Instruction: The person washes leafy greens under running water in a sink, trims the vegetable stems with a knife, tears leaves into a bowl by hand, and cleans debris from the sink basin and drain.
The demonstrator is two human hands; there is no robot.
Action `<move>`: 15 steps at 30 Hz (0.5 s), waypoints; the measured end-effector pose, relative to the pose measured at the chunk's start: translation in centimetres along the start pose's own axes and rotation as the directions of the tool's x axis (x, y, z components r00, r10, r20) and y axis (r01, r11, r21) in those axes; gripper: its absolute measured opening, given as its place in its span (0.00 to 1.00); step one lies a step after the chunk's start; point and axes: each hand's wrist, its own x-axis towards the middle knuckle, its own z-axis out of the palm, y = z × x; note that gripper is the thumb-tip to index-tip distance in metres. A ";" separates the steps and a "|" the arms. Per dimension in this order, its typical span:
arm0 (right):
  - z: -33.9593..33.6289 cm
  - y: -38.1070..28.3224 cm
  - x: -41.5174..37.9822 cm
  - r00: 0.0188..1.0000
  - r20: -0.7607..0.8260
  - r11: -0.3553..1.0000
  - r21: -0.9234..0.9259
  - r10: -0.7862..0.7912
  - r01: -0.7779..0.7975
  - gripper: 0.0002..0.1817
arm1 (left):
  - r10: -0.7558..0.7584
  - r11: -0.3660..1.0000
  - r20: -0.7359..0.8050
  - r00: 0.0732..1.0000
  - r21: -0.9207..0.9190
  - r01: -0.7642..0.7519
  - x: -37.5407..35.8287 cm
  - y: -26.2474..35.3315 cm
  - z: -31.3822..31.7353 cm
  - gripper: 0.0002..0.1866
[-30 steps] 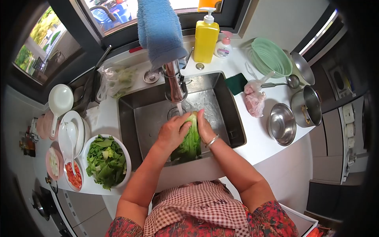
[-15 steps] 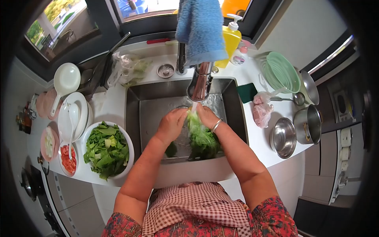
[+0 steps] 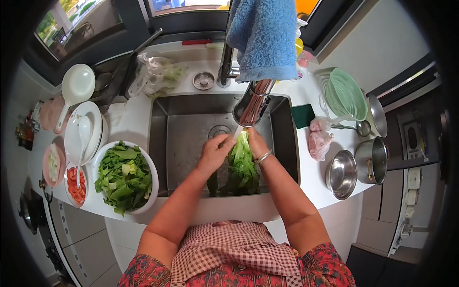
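Observation:
A head of leafy green lettuce [image 3: 245,160] hangs over the front of the steel sink [image 3: 186,119], its pale stem end up under the faucet [image 3: 253,105]. My right hand [image 3: 259,145], with bangles at the wrist, is closed around that stem end. On the other side, my left hand [image 3: 216,152] has its fingers curled together against the lettuce's edge; the fingertips are partly hidden. A thin stream of water falls between the hands. Below my left hand a dark green leaf [image 3: 212,184] shows. A blue towel [image 3: 265,43] drapes over the faucet.
Left of the sink stand a white bowl [image 3: 154,186] of cut greens, a dish of sliced red vegetable [image 3: 76,184], stacked plates [image 3: 74,138] and a ladle [image 3: 79,81]. At right are a steel bowl [image 3: 342,174], a pot [image 3: 372,160], a green basket [image 3: 346,93] and a pink bag [image 3: 319,143].
The lettuce's leaves have turned and now hang longer and straighter. My left hand has shifted slightly away from the stem, while my right hand keeps hold of it. The head view has shifted a little.

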 end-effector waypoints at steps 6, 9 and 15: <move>0.2 0.0 -2.0 0.983 -0.125 0.937 -0.338 -0.136 0.086 0.49 | -0.067 0.974 0.021 0.998 0.218 0.061 -0.1 0.4 -0.1 0.13; -0.3 2.4 -1.8 0.999 -0.047 0.926 -0.378 -0.016 -0.003 0.45 | -0.090 0.926 -0.001 0.996 0.369 0.084 0.1 1.0 0.1 0.12; 1.1 7.0 -2.2 0.973 0.121 0.955 -0.247 0.199 -0.164 0.41 | -0.187 0.864 0.165 0.968 0.497 0.082 -0.6 -5.2 0.0 0.11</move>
